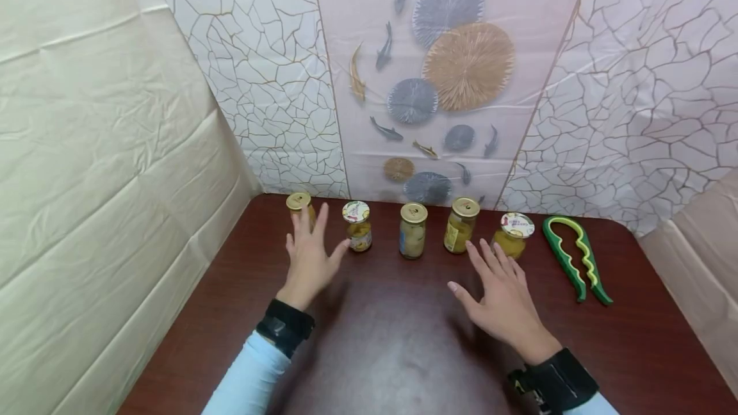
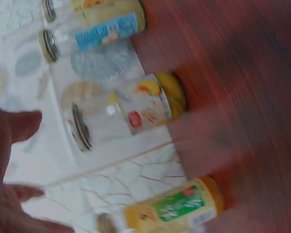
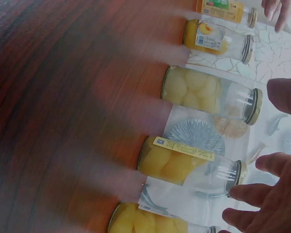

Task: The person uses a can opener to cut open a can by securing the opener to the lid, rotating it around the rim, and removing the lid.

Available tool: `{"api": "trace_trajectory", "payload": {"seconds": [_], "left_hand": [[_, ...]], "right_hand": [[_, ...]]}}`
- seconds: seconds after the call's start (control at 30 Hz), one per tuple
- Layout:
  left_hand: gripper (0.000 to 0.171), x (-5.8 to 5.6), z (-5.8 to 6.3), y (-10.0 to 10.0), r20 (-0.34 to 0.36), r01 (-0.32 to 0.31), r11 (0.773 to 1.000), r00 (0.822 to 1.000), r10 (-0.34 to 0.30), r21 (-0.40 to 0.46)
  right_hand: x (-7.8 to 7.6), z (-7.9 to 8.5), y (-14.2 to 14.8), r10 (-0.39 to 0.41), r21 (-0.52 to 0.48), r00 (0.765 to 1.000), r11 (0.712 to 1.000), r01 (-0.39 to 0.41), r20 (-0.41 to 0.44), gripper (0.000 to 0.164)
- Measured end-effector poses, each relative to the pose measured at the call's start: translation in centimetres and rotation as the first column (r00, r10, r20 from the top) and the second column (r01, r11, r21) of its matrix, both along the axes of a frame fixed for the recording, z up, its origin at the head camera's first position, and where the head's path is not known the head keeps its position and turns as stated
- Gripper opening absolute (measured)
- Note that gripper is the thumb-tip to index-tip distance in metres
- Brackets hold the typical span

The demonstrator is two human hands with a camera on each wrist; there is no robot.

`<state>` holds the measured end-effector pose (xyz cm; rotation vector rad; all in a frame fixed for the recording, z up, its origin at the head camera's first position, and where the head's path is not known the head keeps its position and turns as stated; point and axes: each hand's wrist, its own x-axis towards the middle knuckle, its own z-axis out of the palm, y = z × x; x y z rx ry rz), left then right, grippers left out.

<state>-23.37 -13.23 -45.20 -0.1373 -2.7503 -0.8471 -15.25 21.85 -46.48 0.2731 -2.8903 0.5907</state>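
Several glass jars with lids stand upright in a row. My left hand (image 1: 310, 258) hovers with fingers spread, partly covering the leftmost jar (image 1: 298, 201); that jar has a green-and-yellow label in the left wrist view. By its thumb stands a jar of yellow fruit with a white printed lid (image 1: 355, 211). The middle jar (image 1: 412, 239) contains pale round fruit. My right hand (image 1: 501, 300), fingers also spread, is over the table before a gold-lidded jar of yellow fruit (image 1: 459, 229) and the rightmost jar (image 1: 513, 232). Neither hand holds anything.
A green jar opener (image 1: 576, 258) with a wavy yellow inner edge lies right of the jars. The dark reddish-brown table (image 1: 380, 351) backs onto a patterned sheet (image 1: 277, 75). Cream cloth (image 1: 104, 165) hangs at the left side.
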Motion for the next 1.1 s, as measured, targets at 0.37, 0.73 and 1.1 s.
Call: {"api": "trace_trajectory", "payload": {"seconds": [0.37, 0.73, 1.1], "left_hand": [[0.118, -6.0, -4.1, -4.3, 0.136, -0.28, 0.934, 0.958, 0.254, 0.224], [0.112, -9.3, -5.5, -6.0, 0.23, -0.206, 0.805, 0.969, 0.089, 0.556], [0.072, -10.4, -6.8, -6.2, 0.213, -0.184, 0.773, 0.975, 0.065, 0.607]], "right_hand": [[0.8, 0.0, 1.0, -0.001, -0.005, 1.0, 1.0, 0.001, -0.028, 0.086], [1.5, 0.2, 1.7, -0.004, -0.004, 0.999, 1.0, 0.004, -0.043, 0.083], [1.7, -0.3, 2.3, -0.003, -0.01, 0.998, 1.0, 0.002, -0.069, 0.08]]}}
